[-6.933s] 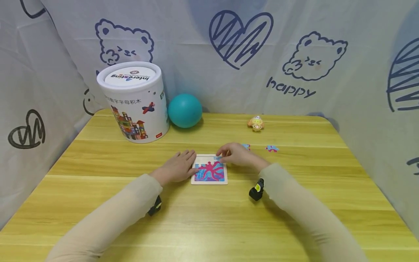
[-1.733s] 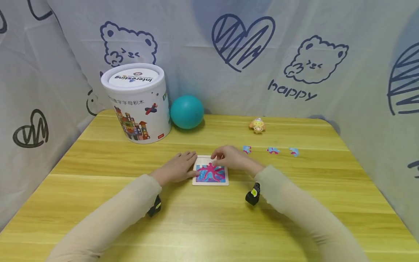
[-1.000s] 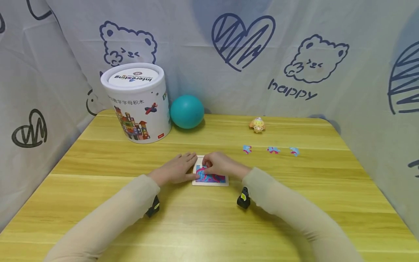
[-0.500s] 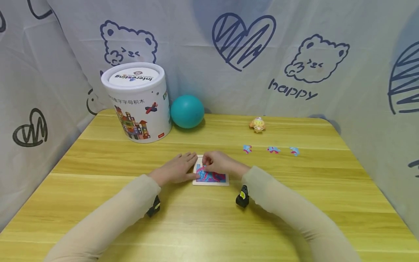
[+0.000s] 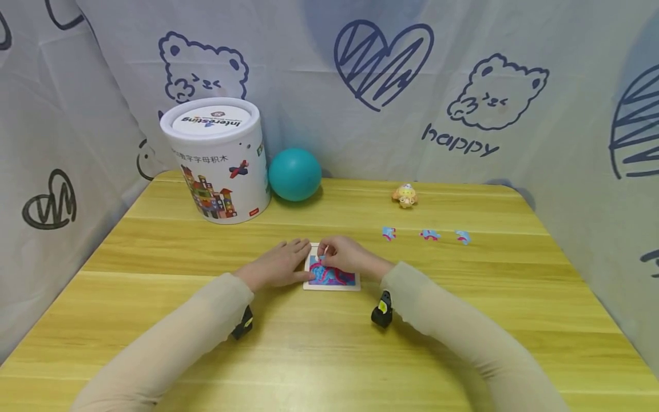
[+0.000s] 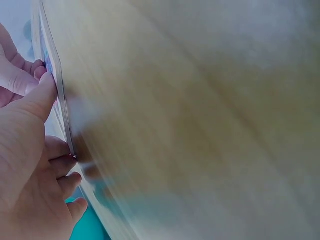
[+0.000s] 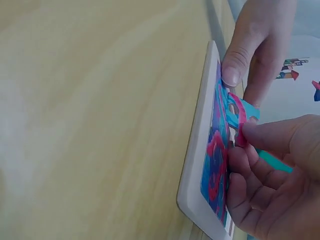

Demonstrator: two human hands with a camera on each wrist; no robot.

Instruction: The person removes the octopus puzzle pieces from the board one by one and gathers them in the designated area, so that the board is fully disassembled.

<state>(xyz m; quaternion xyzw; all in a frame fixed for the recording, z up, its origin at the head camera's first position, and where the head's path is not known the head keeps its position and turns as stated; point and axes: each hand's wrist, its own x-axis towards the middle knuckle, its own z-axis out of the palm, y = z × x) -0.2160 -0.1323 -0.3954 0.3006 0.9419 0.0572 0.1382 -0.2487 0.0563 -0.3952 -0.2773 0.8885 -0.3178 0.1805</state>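
Observation:
A small octopus jigsaw puzzle in a pale frame (image 5: 332, 288) lies on the table between the hands. My left hand (image 5: 278, 264) rests at its left edge, fingers extended along the side and thumb on the picture's lower left. My right hand (image 5: 345, 256) is over the upper part of the puzzle. In the right wrist view its thumb and finger pinch a blue-and-pink puzzle piece (image 7: 241, 111), tilted up from the picture. Three loose puzzle pieces lie in a row to the right: one (image 5: 388, 233) nearest, another (image 5: 429, 234) in the middle, the last (image 5: 463, 237) farthest right.
Behind the puzzle on the left stands a large white tub (image 5: 221, 163) with a lid. A teal ball (image 5: 295, 175) sits against its right side. A small toy figure (image 5: 405, 195) is at the back right. Printed white cloth (image 5: 309, 103) hangs behind the wooden table (image 5: 309, 355).
A third loose piece has joined the row on the right. My right hand has moved left over the puzzle and raised a piece there. The left hand has kept its place.

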